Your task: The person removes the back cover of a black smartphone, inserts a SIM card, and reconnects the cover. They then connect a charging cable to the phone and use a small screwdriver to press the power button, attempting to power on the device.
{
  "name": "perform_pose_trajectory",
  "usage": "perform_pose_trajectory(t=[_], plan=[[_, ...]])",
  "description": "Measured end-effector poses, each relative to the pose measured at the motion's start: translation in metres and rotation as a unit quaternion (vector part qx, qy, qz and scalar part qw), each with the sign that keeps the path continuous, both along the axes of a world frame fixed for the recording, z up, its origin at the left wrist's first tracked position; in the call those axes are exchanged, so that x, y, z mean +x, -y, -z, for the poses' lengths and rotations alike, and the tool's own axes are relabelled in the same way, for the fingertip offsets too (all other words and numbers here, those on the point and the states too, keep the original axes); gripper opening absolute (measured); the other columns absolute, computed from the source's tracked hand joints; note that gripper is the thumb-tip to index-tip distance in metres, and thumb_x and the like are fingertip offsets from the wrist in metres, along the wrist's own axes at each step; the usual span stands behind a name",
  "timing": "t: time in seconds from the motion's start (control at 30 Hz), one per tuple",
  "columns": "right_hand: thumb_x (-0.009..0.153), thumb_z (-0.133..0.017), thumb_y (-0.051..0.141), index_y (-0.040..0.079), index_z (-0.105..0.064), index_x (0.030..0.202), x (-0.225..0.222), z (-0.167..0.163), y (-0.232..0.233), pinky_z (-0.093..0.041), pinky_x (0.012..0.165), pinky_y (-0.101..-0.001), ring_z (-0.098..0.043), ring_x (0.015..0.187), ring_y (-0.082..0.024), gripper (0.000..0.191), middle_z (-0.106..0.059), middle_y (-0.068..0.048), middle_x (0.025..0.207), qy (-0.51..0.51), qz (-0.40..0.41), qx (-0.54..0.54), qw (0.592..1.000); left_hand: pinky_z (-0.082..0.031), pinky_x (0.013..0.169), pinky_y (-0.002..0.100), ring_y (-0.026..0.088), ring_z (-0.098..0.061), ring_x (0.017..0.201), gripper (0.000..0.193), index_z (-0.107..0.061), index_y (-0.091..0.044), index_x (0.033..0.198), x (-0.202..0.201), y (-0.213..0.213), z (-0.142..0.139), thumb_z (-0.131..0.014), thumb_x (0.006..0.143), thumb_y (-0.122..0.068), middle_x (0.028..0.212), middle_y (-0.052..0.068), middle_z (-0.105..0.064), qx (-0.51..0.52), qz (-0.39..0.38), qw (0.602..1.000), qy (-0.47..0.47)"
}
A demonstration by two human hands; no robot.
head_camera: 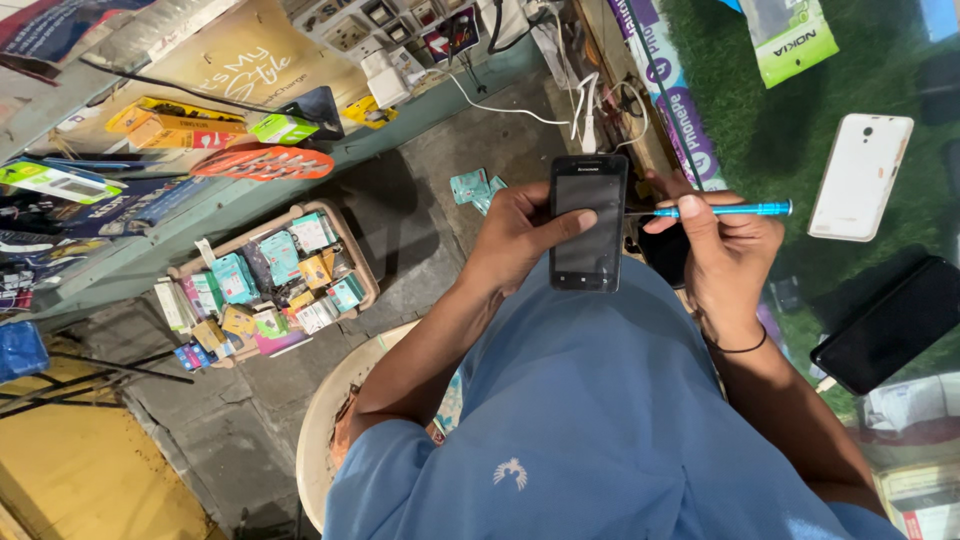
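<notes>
My left hand [520, 232] grips a black smartphone [587, 222] upright, with the thumb lying across its dark screen. My right hand [722, 245] holds a thin blue screwdriver [728, 209] level, its metal tip touching the phone's right edge. A black band circles my right wrist. My blue shirt fills the lower middle of the view.
A glass counter on the right carries a white phone [860, 177] lying back up and a black phone [888, 326]. On the floor to the left stands a basket [352, 252] of small packets. A pale round stool [325, 425] is under me. Chargers and cables hang at the top.
</notes>
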State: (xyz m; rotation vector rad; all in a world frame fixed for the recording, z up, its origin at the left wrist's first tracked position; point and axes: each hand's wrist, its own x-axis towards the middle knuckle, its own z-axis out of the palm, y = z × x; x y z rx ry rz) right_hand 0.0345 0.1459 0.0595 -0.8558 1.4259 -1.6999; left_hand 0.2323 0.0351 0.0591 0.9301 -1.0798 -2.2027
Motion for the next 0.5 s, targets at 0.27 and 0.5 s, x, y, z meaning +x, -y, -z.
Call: perform_pose_trajectory(t=[0.27, 0.5], plan=[[0.114, -0.064, 0.010, -0.006, -0.068, 0.106, -0.0030, 0.0032, 0.0021, -0.055, 0.109, -0.0413, -0.073, 0.101, -0.025, 0.019, -0.073, -0.014, 0.094, -0.010, -0.015, -0.008, 1.000, -0.060, 0.086, 0.032, 0.016, -0.073, 0.091, 0.031, -0.072, 0.008, 0.117, -0.0014, 0.0028, 0.0042, -0.078, 0.089, -0.004, 0.104, 0.014, -0.077, -0.004, 0.000, 1.000, 0.006], [0.111, -0.064, 0.012, -0.003, -0.068, 0.102, -0.0015, 0.0072, 0.0035, -0.056, 0.105, -0.0429, -0.073, 0.111, -0.030, 0.018, -0.073, -0.012, 0.093, 0.007, -0.004, -0.003, 1.000, -0.060, 0.084, 0.032, 0.017, -0.074, 0.089, 0.030, -0.072, 0.008, 0.115, -0.0033, 0.0035, 0.0038, -0.078, 0.088, -0.005, 0.103, 0.015, -0.077, -0.009, -0.001, 0.999, 0.034]])
